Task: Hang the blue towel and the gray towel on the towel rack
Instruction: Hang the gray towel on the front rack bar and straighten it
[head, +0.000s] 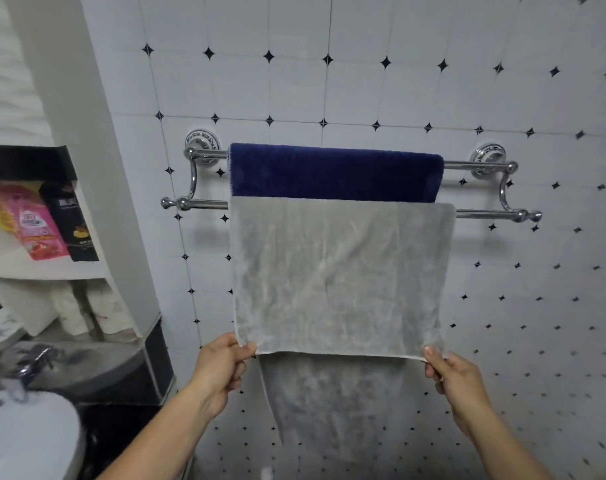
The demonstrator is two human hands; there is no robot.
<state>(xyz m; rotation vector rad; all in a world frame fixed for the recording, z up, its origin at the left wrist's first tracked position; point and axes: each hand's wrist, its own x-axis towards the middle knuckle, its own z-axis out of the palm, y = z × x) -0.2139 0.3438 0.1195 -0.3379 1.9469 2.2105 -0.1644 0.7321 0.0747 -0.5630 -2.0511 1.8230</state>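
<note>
A chrome double-bar towel rack is fixed to the tiled wall. The blue towel hangs over its rear upper bar. Over the front lower bar drapes the gray towel, its front flap spread flat and a longer flap hanging behind it. My left hand pinches the front flap's lower left corner. My right hand pinches its lower right corner. Both hands hold the hem level, below the rack.
At left, white shelves hold a pink packet, a black box and rolls of paper. Below them are a faucet and a white basin. The tiled wall runs right of the towels.
</note>
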